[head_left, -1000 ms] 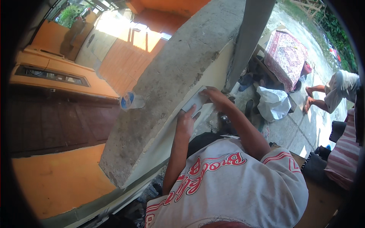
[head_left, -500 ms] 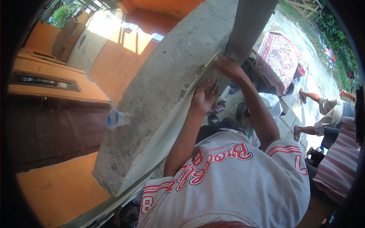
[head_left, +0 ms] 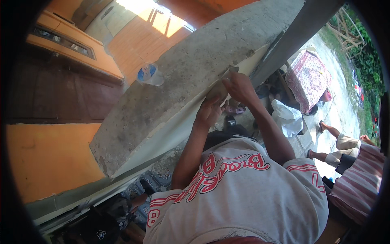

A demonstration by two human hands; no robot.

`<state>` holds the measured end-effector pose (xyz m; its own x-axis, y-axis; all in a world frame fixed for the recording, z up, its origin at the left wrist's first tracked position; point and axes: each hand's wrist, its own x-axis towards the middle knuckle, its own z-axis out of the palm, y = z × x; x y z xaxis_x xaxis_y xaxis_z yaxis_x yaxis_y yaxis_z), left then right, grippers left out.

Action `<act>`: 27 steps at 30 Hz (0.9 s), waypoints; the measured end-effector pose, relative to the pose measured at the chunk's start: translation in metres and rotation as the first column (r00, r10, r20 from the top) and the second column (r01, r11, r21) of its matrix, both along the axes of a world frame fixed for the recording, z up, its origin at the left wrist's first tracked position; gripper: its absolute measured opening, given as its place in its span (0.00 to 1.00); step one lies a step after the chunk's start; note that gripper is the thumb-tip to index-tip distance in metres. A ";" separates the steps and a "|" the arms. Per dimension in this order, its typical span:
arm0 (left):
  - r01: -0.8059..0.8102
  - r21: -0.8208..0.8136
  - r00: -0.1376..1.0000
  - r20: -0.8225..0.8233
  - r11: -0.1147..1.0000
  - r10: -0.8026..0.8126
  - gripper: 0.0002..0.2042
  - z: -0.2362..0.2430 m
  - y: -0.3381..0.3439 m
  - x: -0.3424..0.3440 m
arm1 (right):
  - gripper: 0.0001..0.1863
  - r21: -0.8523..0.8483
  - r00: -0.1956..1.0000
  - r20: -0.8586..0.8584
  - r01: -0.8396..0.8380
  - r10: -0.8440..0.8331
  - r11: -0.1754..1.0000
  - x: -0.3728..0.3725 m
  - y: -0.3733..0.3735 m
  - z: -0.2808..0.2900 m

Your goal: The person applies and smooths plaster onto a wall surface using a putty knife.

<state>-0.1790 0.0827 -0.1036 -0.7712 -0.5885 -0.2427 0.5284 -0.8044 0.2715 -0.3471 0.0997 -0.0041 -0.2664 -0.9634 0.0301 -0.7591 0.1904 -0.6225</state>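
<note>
A flat grey piece (head_left: 219,86), its kind not clear, lies against the edge where the rough concrete ledge (head_left: 178,69) meets its pale side wall (head_left: 172,140). My right hand (head_left: 240,88) is closed on its far end, with the thumb near the top edge. Lower down, my left hand (head_left: 209,110) has its fingers bent at the near end of the piece. Part of the piece is covered by my fingers. Farther off, a grey post (head_left: 294,38) rises from the ledge.
On the ledge, left of my hands, stands a clear plastic cup (head_left: 153,78) with a blue mark. A patterned cloth (head_left: 309,81) covers something at the right, beside a white plastic bag (head_left: 287,118). Another person's legs (head_left: 331,142) are farther right. Someone in dark clothing (head_left: 97,223) is at lower left.
Both hands have come away from the post, nearer along the ledge edge. The grey piece now shows between them. The whole view has shifted, with the cup appearing higher and farther right.
</note>
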 end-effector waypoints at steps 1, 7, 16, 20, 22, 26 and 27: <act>-0.025 -0.010 0.999 0.024 1.000 0.026 0.17 -0.001 0.004 0.020 | 0.20 0.040 0.999 0.043 0.007 -0.009 0.999 0.017 0.004 -0.002; -0.099 -0.125 0.965 0.232 0.987 0.126 0.17 -0.001 0.023 0.125 | 0.19 -0.001 0.920 0.386 -0.073 0.068 0.997 0.111 0.029 -0.038; -0.032 -0.295 0.705 0.671 0.955 0.231 0.18 0.037 0.029 0.149 | 0.15 0.273 0.031 0.962 -0.131 -0.272 0.953 0.117 0.023 -0.101; -0.023 -0.280 0.701 0.680 0.960 0.215 0.18 0.034 0.023 0.102 | 0.15 0.304 0.043 0.953 -0.121 -0.301 0.945 0.073 0.011 -0.121; -0.004 -0.267 0.705 0.682 0.964 0.192 0.18 0.030 0.017 0.075 | 0.16 0.325 0.028 0.946 -0.097 -0.324 0.941 0.048 0.005 -0.129; 0.090 -0.208 0.732 0.677 0.974 0.077 0.17 0.015 -0.001 0.012 | 0.17 0.347 0.013 0.938 -0.067 -0.347 0.936 -0.017 -0.003 -0.141; 0.117 -0.176 0.745 0.666 0.977 0.031 0.17 0.010 -0.006 -0.005 | 0.16 0.359 0.046 0.933 -0.044 -0.357 0.932 -0.035 -0.006 -0.142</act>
<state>-0.1839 0.0765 -0.0935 -0.4845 -0.6497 -0.5858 0.1214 -0.7131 0.6905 -0.3817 0.0936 -0.1460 0.0000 -0.8047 -0.5936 0.5783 0.4843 -0.6565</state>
